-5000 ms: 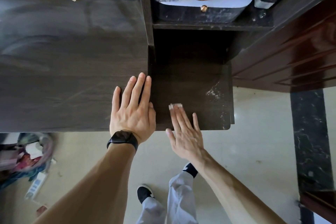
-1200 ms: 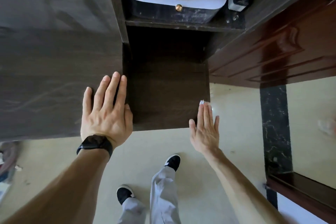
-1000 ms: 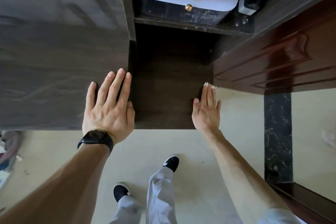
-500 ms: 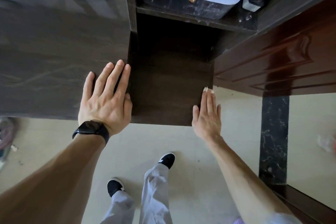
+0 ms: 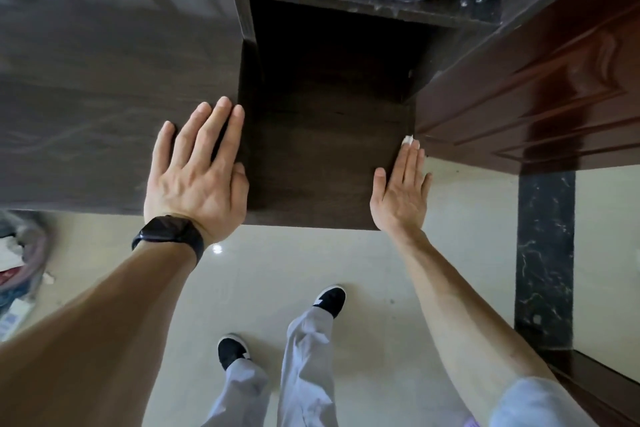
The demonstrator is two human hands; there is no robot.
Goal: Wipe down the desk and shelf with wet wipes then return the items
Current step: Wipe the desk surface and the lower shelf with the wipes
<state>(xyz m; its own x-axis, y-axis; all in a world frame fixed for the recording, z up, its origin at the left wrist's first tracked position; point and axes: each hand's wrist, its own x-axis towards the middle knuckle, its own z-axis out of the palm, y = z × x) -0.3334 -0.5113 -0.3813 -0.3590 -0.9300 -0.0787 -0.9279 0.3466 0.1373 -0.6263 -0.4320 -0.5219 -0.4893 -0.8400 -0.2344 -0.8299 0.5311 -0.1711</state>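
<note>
Fingers (image 5: 410, 163) of right hand (image 5: 401, 194) straight and pressed together, pinning wipe (image 5: 407, 140) flat; only a white corner shows past the fingertips. Wipe sits at right edge of shelf (image 5: 322, 156), just beside door (image 5: 536, 97). Judged: flat palm spreads pressure for an edge pass. Left hand (image 5: 197, 170) lies flat on desk (image 5: 104, 80), fingers slightly spread, thumb over the step down to shelf; likely bracing the lean. Watch (image 5: 168, 234) on left wrist. No readable labels or writing in view.
</note>
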